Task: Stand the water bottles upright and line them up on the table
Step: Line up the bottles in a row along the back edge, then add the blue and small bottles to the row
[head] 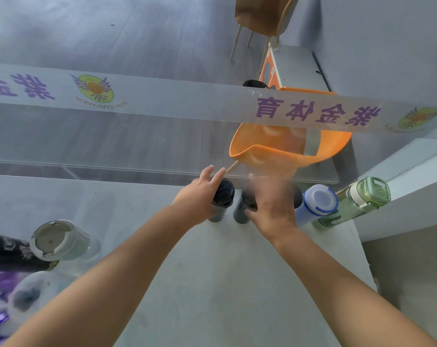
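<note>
Both hands at the dark bottles on the far edge

Forearms [137,271] fill the bottom of my feed, reaching out over the grey table [212,284] toward its far edge. At lower left, close under the camera, I see a clear bottle [62,240] with a pale grey lid standing upright, well apart from the others. A second see-through shape below it is too blurred for me to name.

The left hand [200,194] lies against the left side of the left dark bottle [223,194]. The fingers I can see stretch out straight past its black cap, and the thumb is hidden. The right hand [270,204] is smeared with blur, but I can make out its thumb curled across the side of the right dark bottle [241,211]. The rest of the hand drapes over the top, so it grips that bottle. The two dark bottles stand upright just beside each other, with a narrow gap between them.

To the right of that hand, a blue bottle [315,204] with a white cap stands upright. A green bottle [357,201] stands just beside it, nearest the table's right corner. All four sit in a row along the far edge.

Beyond the table, an orange chair [287,151] shows through glass, crossed by a pale banner [162,96] with purple characters.
</note>
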`<control>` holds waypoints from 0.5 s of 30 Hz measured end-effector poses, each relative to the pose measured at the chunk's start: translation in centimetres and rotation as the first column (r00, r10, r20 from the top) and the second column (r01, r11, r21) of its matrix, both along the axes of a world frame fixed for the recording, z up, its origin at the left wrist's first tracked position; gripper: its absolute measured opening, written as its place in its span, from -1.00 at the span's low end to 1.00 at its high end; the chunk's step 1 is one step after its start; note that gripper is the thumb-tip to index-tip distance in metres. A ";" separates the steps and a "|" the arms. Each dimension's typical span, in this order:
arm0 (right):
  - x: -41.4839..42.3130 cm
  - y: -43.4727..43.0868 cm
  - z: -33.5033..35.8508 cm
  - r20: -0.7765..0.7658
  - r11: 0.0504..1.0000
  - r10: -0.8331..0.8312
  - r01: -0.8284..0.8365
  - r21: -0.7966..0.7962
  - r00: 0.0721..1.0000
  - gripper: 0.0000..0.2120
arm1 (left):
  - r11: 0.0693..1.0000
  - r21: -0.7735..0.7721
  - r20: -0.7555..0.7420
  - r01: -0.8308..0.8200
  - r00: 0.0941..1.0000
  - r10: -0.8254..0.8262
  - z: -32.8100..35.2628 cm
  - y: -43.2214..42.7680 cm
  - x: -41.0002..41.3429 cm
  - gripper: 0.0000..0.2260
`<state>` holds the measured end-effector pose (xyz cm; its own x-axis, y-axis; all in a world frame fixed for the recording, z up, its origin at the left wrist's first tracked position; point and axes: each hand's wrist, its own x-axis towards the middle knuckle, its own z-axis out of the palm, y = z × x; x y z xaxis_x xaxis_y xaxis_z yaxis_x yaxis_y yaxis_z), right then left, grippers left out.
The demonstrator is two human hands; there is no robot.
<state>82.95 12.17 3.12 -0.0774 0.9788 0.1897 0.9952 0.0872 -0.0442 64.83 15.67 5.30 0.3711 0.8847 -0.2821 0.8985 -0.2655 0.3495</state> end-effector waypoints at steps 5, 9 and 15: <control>-2.4 -1.2 0.6 -0.166 0.990 0.036 -0.012 0.142 0.985 -0.35 | 0.989 0.093 0.009 -0.115 0.993 0.115 2.3 -2.5 -6.3 -0.22; -7.3 -2.3 0.6 -0.222 0.967 0.130 -0.075 0.242 0.966 -0.48 | 0.963 0.190 -0.007 -0.190 0.981 0.195 3.4 -5.5 -14.0 -0.35; -18.0 -4.1 0.1 -0.311 0.965 0.232 -0.178 0.193 0.922 -0.59 | 0.941 0.145 -0.012 -0.307 0.950 0.312 2.1 -9.3 -25.0 -0.41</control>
<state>64.98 8.10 3.22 -0.1799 0.9034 0.3892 0.8867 0.3202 -0.3335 39.86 6.36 7.36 0.0648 0.9857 -0.1554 0.9549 -0.0160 0.2966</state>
